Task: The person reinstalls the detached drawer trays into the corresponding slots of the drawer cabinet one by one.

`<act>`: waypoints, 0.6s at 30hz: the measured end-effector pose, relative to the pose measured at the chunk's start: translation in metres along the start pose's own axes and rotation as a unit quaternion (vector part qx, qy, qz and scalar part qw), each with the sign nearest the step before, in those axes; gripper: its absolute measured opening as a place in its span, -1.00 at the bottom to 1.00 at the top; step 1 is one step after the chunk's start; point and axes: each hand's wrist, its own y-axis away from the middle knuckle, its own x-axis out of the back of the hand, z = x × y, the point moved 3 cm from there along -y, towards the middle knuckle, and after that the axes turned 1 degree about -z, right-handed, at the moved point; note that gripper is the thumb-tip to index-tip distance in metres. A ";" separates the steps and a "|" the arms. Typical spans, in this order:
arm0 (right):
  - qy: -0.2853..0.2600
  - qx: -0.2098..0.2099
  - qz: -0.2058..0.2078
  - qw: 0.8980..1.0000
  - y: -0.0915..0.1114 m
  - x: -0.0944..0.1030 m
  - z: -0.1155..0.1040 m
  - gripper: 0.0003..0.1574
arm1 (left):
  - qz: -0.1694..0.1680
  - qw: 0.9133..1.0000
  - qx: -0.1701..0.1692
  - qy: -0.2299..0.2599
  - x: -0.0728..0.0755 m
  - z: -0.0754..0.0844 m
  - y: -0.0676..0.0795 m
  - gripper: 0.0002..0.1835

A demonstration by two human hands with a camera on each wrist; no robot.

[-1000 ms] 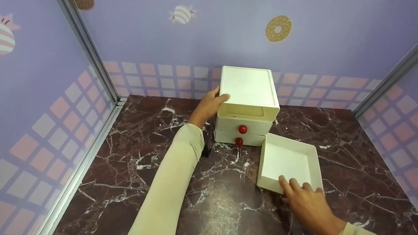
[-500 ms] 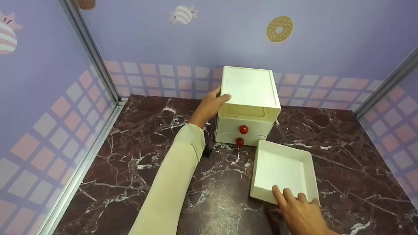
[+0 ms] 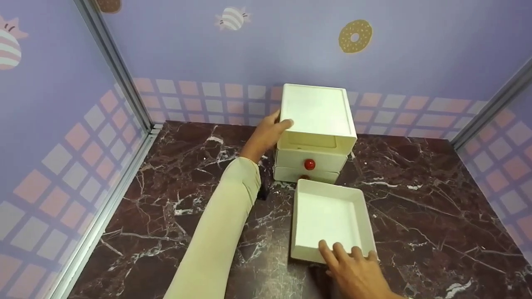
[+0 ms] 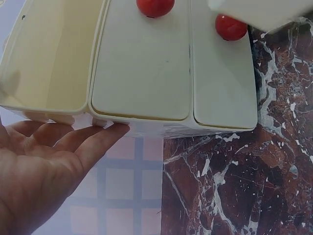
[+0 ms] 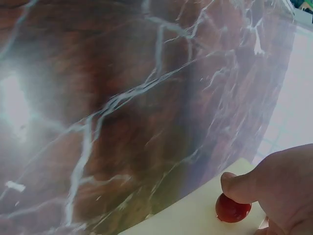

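Observation:
A small white drawer cabinet stands near the back wall, its top slot without a drawer. Below that slot are two closed drawers with red knobs; in the head view the lower knob is partly hidden. My left hand rests against the cabinet's left side, thumb at the top edge; in the left wrist view its fingers lie fairly straight along the wall. My right hand grips a loose white drawer by its front wall, fingers over the rim. The thumb touches its red knob.
Dark red marbled tabletop lies under everything. A purple wall with printed sweets and tiles closes off the back, and similar panels flank both sides. A dark object shows beside my left sleeve.
My right hand has moved the loose drawer leftward and a little nearer, so it now lies in front of the cabinet and straighter to it. My left hand stays at the cabinet's side.

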 end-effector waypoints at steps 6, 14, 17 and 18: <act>0.001 0.028 0.025 0.999 -0.004 -0.001 -0.017 -0.17 | -0.004 1.000 -0.006 0.014 0.000 0.002 0.000 -0.24; 0.004 0.032 0.015 0.999 -0.013 0.009 -0.030 -0.19 | 0.004 1.000 -0.013 0.008 -0.001 0.003 0.001 -0.27; 0.002 0.034 0.004 0.999 -0.016 0.016 -0.031 -0.10 | 0.004 1.000 -0.006 0.011 -0.001 0.003 0.001 -0.26; 0.001 0.033 0.003 0.999 -0.017 0.018 -0.031 -0.09 | 0.004 1.000 -0.004 0.012 -0.001 0.003 0.001 -0.26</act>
